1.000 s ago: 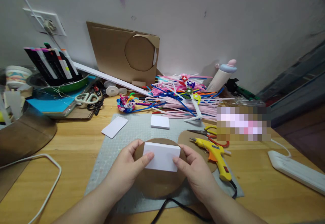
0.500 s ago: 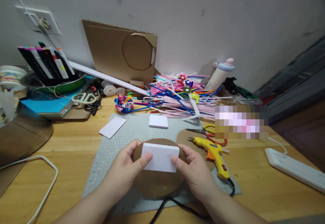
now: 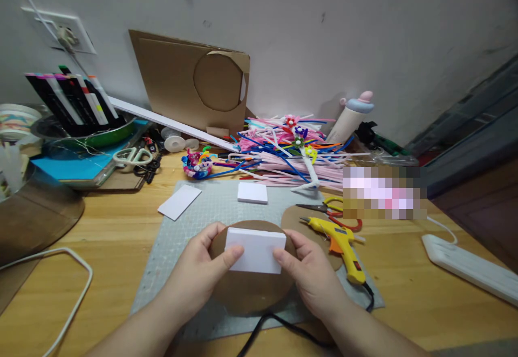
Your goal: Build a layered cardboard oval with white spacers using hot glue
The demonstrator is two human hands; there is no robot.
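Green round bowl [image 3: 101, 139] at rear left of the wooden bench [image 3: 111, 227]: contains slim black and white markers [image 3: 75, 100], standing tilted. Left hand [image 3: 207, 254] and right hand [image 3: 309, 262] face each other, thumbs inward, fingers clamped on a white rectangular block [image 3: 256, 251] against a brown round cardboard disc [image 3: 254, 295], over the grey gridded mat [image 3: 218, 203].

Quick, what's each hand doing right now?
Left hand: holding the cardboard disc, thumb on the white block.
Right hand: holding the cardboard disc too, thumb also on the white block.
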